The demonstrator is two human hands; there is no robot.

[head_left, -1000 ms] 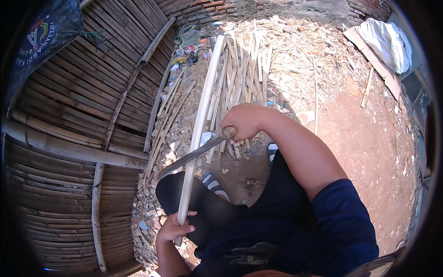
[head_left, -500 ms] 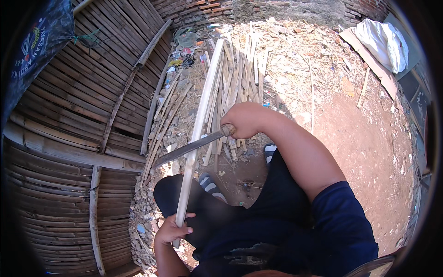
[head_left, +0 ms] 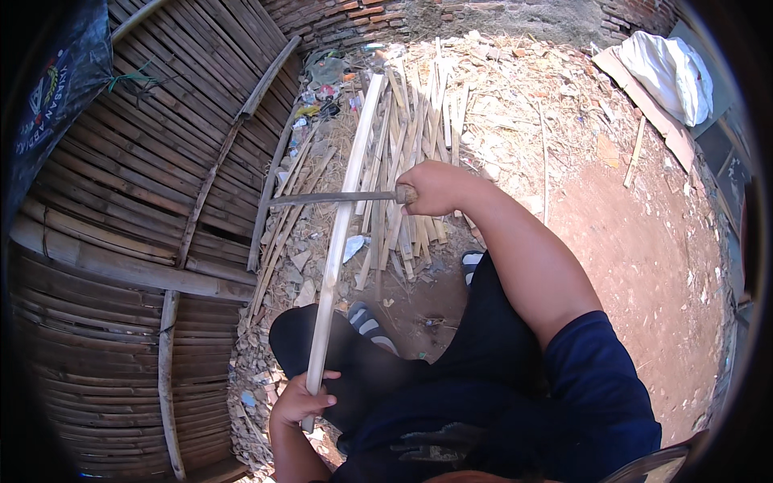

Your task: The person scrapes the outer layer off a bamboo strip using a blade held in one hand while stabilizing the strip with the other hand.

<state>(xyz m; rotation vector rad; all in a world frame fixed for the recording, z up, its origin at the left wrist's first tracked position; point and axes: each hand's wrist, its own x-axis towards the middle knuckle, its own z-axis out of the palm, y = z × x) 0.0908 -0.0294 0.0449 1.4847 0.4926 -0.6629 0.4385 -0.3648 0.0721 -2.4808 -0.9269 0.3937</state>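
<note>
A long pale bamboo strip slants away from me past my left knee toward the far pile. Near its lower end my left hand is closed around it, the thumb lying along its side. My right hand grips the handle of a machete. The grey blade points left and crosses the strip a little beyond its middle, seemingly lying against it. Whether the edge has cut into the strip cannot be made out.
Several split bamboo strips lie in a pile on the littered ground ahead. A bamboo slat wall runs along the left, and a brick wall closes the far side. A white sack rests at the far right.
My right hand has moved the machete farther away along the strip, and the blade has swung from a slant to nearly level. My left hand keeps its hold in the same place.
</note>
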